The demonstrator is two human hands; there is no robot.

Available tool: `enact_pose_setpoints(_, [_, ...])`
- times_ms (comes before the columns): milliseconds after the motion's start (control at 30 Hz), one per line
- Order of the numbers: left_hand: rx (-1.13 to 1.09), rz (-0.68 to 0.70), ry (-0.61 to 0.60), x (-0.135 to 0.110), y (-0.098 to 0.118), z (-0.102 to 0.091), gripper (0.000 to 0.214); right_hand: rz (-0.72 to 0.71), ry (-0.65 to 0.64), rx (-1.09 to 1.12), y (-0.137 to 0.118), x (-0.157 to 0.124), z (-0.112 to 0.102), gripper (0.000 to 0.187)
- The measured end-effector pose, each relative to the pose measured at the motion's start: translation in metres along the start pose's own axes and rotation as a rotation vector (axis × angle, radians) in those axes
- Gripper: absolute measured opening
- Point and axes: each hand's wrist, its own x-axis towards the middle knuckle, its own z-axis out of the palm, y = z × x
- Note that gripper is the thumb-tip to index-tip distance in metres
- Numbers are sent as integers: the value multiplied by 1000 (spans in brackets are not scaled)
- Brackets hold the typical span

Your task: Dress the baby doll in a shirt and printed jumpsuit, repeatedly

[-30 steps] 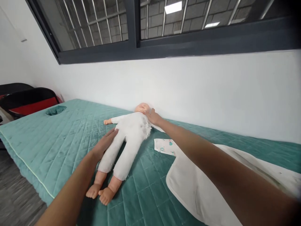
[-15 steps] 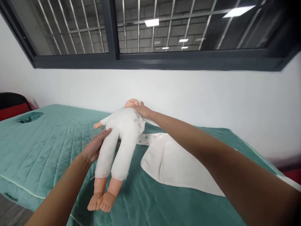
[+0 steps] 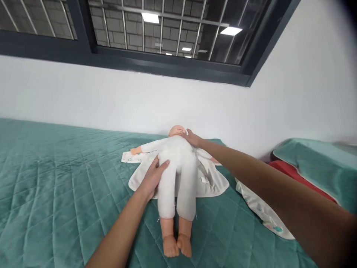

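Done: doll (image 3: 178,152) over spread garment (image 3: 213,184), frame centre | Undone: arms outside sleeves (image 3: 128,158), front unwrapped | Grip: left hand (image 3: 151,177) clasped round hip; right hand (image 3: 193,139) at neck, cannot tell

Head-worn camera, single view. The lens is looking forward and down from the person's head, facing across the green quilted bed (image 3: 83,178) toward the white wall (image 3: 125,100) and the barred window (image 3: 167,37), whose lower edge is sloping down to the right. It is viewing the doll (image 3: 175,150) from the foot end, near enough that the left hand (image 3: 153,178) and right hand (image 3: 192,139) are touching it.
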Motion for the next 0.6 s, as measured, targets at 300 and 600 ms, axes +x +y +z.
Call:
enact_pose_setpoints(300, [321, 82, 54, 8, -23, 12, 60, -61, 9, -86, 18, 12, -4, 90])
enact_pose_setpoints(600, [1361, 278, 374, 37, -5, -3, 24, -513, 94, -706, -69, 14, 25, 37])
